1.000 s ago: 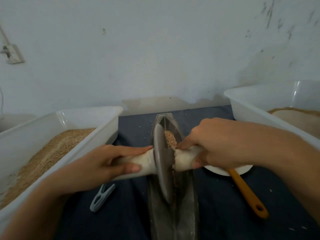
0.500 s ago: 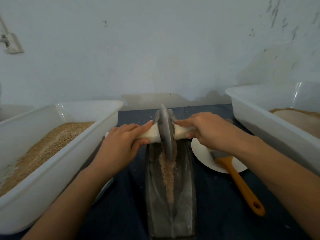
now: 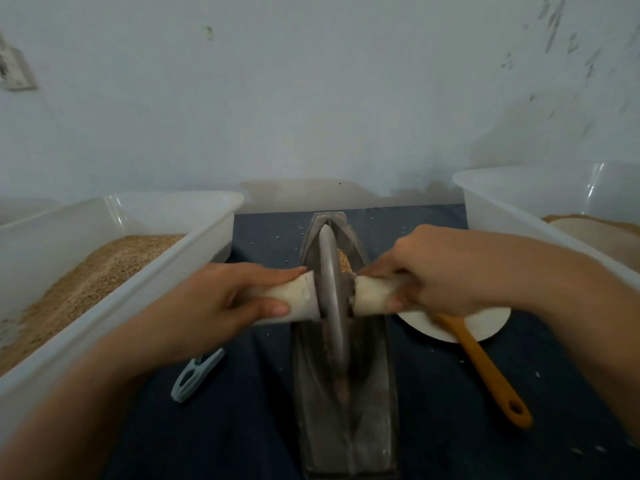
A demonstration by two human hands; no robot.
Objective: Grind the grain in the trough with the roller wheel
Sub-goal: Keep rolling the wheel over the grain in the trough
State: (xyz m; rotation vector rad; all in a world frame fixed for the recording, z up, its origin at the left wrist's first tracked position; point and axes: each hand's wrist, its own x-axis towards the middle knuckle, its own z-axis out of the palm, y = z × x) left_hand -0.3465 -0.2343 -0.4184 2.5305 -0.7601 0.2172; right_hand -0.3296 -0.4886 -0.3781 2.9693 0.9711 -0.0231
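White plastic tubs (image 3: 145, 271) flank the work area on both sides, I judge to keep the grain supply within reach; the left one holds grain. Between them I see the metal trough (image 3: 346, 420) lying lengthwise on the dark cloth (image 3: 263, 420), so the wheel travels toward and away from me. I have the roller wheel (image 3: 330, 299) upright in the groove at mid-length. My left hand (image 3: 221, 299) and right hand (image 3: 436, 271) each wrap fingers around a handle stub, balancing the wheel. Grain (image 3: 343, 259) sits just beyond the wheel. A plate (image 3: 485, 323), spatula (image 3: 485, 368) and clip (image 3: 197, 374) lie nearby.
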